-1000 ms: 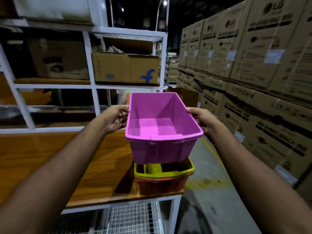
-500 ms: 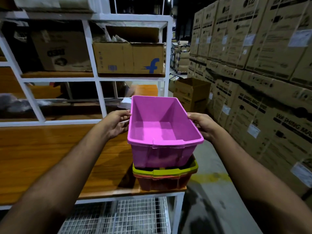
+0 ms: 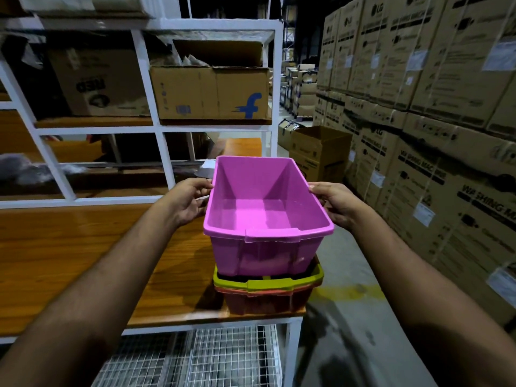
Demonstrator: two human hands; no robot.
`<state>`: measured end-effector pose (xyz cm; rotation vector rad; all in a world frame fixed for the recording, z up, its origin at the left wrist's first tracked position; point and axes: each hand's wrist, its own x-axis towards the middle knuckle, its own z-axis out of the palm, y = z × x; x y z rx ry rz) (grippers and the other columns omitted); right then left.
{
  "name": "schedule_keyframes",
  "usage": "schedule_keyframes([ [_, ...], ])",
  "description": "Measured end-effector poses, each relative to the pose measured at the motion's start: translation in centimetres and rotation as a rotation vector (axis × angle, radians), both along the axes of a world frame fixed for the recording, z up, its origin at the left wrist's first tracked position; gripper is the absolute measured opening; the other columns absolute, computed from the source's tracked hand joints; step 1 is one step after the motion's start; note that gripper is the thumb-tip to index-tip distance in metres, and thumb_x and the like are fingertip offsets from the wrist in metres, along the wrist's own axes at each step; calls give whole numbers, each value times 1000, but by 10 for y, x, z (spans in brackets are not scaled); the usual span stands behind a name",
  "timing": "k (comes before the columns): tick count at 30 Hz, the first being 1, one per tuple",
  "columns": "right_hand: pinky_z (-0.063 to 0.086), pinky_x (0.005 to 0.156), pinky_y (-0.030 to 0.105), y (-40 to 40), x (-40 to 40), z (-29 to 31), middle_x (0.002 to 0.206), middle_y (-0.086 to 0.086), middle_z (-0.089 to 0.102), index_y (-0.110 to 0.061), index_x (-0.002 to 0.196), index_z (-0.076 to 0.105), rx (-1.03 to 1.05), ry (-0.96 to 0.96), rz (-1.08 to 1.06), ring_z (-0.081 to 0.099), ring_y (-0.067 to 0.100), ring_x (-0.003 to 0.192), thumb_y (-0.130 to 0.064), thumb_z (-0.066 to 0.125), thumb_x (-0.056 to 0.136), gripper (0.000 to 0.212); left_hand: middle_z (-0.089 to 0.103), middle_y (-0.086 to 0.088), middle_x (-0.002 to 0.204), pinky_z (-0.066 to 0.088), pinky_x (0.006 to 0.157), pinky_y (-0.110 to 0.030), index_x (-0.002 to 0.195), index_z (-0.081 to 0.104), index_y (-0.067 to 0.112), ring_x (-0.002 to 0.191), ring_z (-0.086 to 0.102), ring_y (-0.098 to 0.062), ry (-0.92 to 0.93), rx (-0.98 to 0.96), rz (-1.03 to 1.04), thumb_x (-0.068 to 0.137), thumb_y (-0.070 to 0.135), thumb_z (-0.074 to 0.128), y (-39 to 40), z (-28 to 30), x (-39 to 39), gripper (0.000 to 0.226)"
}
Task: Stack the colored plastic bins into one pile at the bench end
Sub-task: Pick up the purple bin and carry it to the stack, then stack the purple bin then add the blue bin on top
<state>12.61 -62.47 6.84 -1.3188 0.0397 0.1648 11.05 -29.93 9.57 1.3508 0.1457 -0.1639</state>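
Note:
An empty pink plastic bin [image 3: 262, 219] sits partly nested in a yellow-green bin [image 3: 268, 283], which rests inside a red-orange bin [image 3: 265, 301] at the right end of the wooden bench [image 3: 83, 261]. My left hand [image 3: 187, 202] grips the pink bin's left rim. On the opposite rim, my right hand [image 3: 335, 205] holds on too. The pink bin's lower part is inside the yellow-green one; most of the two lower bins is hidden.
A white metal shelf frame [image 3: 156, 129] with cardboard boxes [image 3: 212, 93] stands behind the bench. Tall stacks of cartons [image 3: 432, 135] line the right side of the aisle. An open carton [image 3: 318, 152] stands on the floor ahead. A wire-mesh shelf [image 3: 209, 356] lies under the bench.
The pink bin has come down from above the stack and now sits lower, into the yellow-green bin. Both hands kept their hold on its rims.

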Motion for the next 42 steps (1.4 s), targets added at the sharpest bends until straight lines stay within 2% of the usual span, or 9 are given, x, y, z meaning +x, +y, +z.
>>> schedule_keyframes([
  [7, 56, 50, 26, -3, -1, -5, 101, 23, 65, 1, 119, 65, -12, 9, -21, 70, 17, 63, -3, 56, 94, 27, 61, 4, 69, 50, 59, -22, 90, 66, 16, 55, 63, -8, 8, 10, -15, 85, 8, 50, -3, -3, -4, 19],
  [11, 57, 54, 29, -9, -3, -3, 102, 24, 65, 3, 117, 66, -9, -4, -21, 67, 25, 80, -3, 56, 93, 27, 59, 1, 72, 52, 53, -20, 91, 65, 13, 54, 62, -8, 11, 28, -1, 86, 8, 50, -6, -2, -6, 17],
  [16, 57, 53, 29, -5, -7, -15, 96, 22, 66, 3, 117, 65, -48, 1, -62, 68, 21, 70, -1, 54, 92, 27, 57, 3, 67, 51, 48, -18, 84, 62, 14, 52, 60, -8, 31, 89, 4, 89, 9, 50, -13, -6, -11, 13],
  [18, 58, 58, 32, -4, -9, -23, 97, 20, 68, 1, 115, 66, -73, 11, -60, 69, 21, 74, -1, 55, 92, 26, 58, 3, 69, 51, 47, -18, 83, 62, 16, 55, 58, -8, 52, 148, -4, 89, 9, 50, -14, -14, -14, 15],
  [20, 58, 59, 32, -3, -12, -29, 97, 19, 69, -1, 113, 67, -96, 23, -55, 69, 21, 75, -1, 56, 93, 23, 57, 2, 75, 52, 50, -19, 88, 65, 16, 62, 54, -9, 77, 196, -14, 89, 7, 50, -13, -23, -17, 18],
  [25, 48, 39, 20, 5, -20, -50, 78, 11, 67, -3, 105, 65, -247, 17, -58, 63, 11, 50, -1, 55, 94, 14, 64, -7, 86, 55, 53, -23, 116, 66, 7, 68, 56, -14, 86, 320, -42, 87, -5, 44, -8, -49, -21, 38],
  [32, 51, 53, 25, 1, -20, -74, 87, 11, 70, -4, 117, 65, -377, 11, -61, 63, 14, 59, -7, 59, 94, 24, 65, -4, 83, 48, 58, -24, 120, 61, 8, 67, 57, -14, 99, 394, -31, 93, 1, 47, -12, -77, -30, 31],
  [38, 53, 60, 31, 1, -20, -77, 95, 9, 73, -10, 116, 65, -465, 31, -63, 69, 20, 74, -17, 59, 95, 22, 64, -3, 79, 47, 42, -17, 120, 61, 5, 52, 60, -6, 77, 454, 17, 95, 2, 47, -16, -86, -31, 28],
  [42, 58, 62, 32, 1, -22, -74, 99, 9, 72, -9, 118, 63, -527, 37, -74, 71, 21, 78, -19, 60, 95, 26, 66, -5, 85, 49, 48, -21, 118, 61, 6, 66, 60, -13, 80, 499, 48, 96, 6, 50, -14, -90, -32, 25],
])
